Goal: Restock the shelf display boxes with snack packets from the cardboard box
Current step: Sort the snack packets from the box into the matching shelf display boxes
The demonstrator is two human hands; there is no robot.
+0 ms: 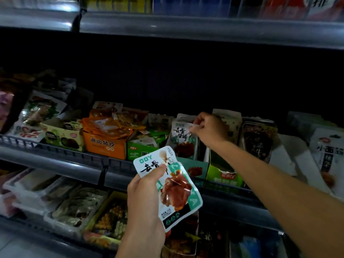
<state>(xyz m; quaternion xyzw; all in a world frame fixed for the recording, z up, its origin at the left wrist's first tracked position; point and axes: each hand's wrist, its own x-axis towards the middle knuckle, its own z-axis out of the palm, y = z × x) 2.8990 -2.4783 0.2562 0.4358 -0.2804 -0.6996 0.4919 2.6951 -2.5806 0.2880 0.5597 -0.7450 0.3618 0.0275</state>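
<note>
My left hand grips a white and teal snack packet with a brown meat picture, held up in front of the middle shelf. My right hand reaches into the teal display box on that shelf and pinches the top corner of a matching packet standing upright in it. The cardboard box is out of sight.
An orange display box full of orange packets and a green box stand left of the teal one. A light green box and dark packets stand to its right. Trays of goods fill the lower shelf.
</note>
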